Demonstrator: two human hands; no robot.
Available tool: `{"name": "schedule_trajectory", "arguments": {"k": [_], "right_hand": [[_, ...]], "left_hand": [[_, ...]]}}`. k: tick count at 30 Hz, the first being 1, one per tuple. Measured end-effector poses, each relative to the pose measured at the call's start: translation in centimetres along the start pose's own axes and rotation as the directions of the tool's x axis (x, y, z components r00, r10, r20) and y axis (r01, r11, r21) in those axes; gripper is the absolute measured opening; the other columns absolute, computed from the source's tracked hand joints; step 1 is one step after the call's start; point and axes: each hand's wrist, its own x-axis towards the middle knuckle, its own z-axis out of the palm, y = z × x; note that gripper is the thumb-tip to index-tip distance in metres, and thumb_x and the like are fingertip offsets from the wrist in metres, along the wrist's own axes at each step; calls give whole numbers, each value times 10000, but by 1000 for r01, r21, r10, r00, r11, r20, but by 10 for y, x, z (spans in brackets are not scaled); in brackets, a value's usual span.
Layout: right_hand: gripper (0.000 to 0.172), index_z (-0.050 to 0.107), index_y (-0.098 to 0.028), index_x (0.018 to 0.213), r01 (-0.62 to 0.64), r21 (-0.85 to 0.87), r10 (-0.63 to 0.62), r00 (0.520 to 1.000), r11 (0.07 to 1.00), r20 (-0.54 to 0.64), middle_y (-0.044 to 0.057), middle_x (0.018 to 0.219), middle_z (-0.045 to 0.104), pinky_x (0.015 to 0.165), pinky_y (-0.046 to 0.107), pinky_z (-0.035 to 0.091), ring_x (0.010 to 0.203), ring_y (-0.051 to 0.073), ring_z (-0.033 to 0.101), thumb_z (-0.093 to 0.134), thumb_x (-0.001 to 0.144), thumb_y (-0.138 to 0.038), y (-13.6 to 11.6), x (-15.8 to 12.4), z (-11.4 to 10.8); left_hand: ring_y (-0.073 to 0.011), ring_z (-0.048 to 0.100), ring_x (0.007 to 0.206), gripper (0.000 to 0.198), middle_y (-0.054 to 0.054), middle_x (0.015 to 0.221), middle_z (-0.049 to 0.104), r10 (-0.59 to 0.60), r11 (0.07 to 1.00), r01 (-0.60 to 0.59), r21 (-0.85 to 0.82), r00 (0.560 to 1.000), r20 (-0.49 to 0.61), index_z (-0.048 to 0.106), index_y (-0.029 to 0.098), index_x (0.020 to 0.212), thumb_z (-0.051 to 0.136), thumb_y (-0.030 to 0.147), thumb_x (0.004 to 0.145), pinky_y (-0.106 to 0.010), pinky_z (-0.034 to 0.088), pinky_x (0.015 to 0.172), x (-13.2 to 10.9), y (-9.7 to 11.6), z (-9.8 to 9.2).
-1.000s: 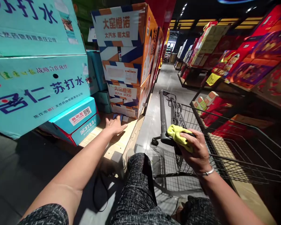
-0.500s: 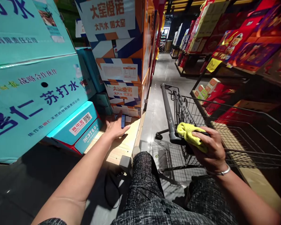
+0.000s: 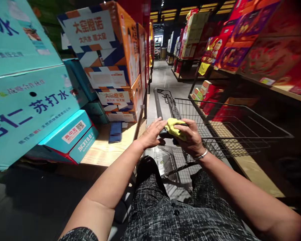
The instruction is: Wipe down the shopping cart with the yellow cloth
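Note:
Both hands rest on the dark handle [image 3: 157, 103] of a wire shopping cart [image 3: 230, 124] in a shop aisle. My left hand [image 3: 152, 134] lies over the near end of the handle, fingers curled round it. Beside it, my right hand [image 3: 190, 137] presses a yellow cloth [image 3: 175, 127] against the same bar, fingers closed over the cloth. A dark blue flat packet [image 3: 115, 132] lies on the wooden pallet [image 3: 102, 152] to the left, apart from both hands.
Teal cartons [image 3: 27, 100] and orange-and-blue cartons [image 3: 110, 67] are stacked on the pallet at left. Shelves of red gift boxes [image 3: 240, 43] line the right side. The grey tiled aisle [image 3: 165, 75] runs ahead past the cart.
My left hand left the wooden pallet and the blue packet and moved right onto the cart handle. The cart now stands straight ahead; my right hand still holds the cloth on the bar.

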Motion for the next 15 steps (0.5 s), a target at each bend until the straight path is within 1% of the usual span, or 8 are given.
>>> {"name": "schedule_trajectory", "arguments": {"k": [1, 3, 5, 7, 9, 11, 13, 15], "right_hand": [[258, 696, -323, 1113, 32, 5, -32, 999, 999, -15, 59, 1213, 573, 935, 420, 576, 1102, 217, 611, 706, 877, -221, -4, -1, 2], [276, 716, -364, 1085, 137, 7, -137, 990, 991, -17, 31, 1220, 598, 949, 408, 559, 1119, 212, 597, 714, 870, -191, -12, -5, 8], [284, 728, -416, 1052, 252, -23, -251, 967, 968, 38, -8, 1200, 645, 988, 412, 529, 1156, 212, 578, 726, 872, -197, -16, -10, 17], [238, 734, -434, 1025, 315, -54, -305, 943, 948, 134, -32, 1158, 682, 1028, 422, 499, 1168, 209, 571, 729, 885, -243, -15, -16, 24], [154, 743, -415, 998, 303, -54, -284, 932, 951, 225, -34, 1117, 702, 1052, 421, 482, 1140, 199, 582, 722, 899, -300, -7, -22, 26], [108, 748, -395, 981, 277, -47, -255, 928, 960, 270, -34, 1088, 717, 1059, 415, 472, 1108, 190, 596, 712, 907, -324, 5, -29, 21], [119, 750, -392, 986, 264, -71, -239, 937, 962, 257, -42, 1092, 730, 1050, 414, 461, 1103, 190, 601, 711, 906, -314, 20, -40, 8], [134, 751, -390, 988, 260, -117, -232, 949, 958, 213, -48, 1107, 739, 1027, 411, 455, 1114, 196, 597, 715, 901, -295, 38, -59, -9]], "left_hand": [[-277, 207, 1583, 909, -148, 1619, 410, 9, 1000, -9, -6, 1000, -19, 340, 224, 1591, 780, 184, 797, -508, 310, 1254, 2, -4, 6], [-245, 234, 1576, 706, -132, 1573, 473, 3, 1000, -5, -28, 997, -73, 458, 204, 1507, 719, 208, 852, -487, 305, 1271, 3, -10, 14], [-207, 280, 1559, 494, -98, 1534, 523, -36, 997, 28, -71, 992, -122, 558, 205, 1394, 650, 238, 910, -448, 300, 1283, 2, -12, 18], [-197, 305, 1549, 363, -84, 1517, 545, -80, 993, 67, -96, 987, -141, 616, 204, 1295, 612, 250, 935, -431, 304, 1284, 1, -11, 17], [-210, 304, 1551, 318, -87, 1521, 547, -100, 992, 89, -88, 986, -134, 635, 200, 1247, 590, 215, 933, -452, 317, 1274, 0, -8, 13], [-214, 297, 1555, 363, -97, 1533, 538, -87, 994, 79, -78, 990, -107, 631, 189, 1251, 548, 120, 905, -471, 325, 1263, 1, -5, 8], [-202, 308, 1551, 435, -106, 1529, 543, -71, 995, 65, -77, 994, -82, 627, 174, 1254, 479, 34, 869, -469, 326, 1256, 2, -4, 3], [-195, 323, 1544, 454, -109, 1517, 556, -77, 995, 73, -72, 995, -58, 632, 168, 1247, 426, 16, 871, -469, 323, 1251, 3, -4, -3]]}}
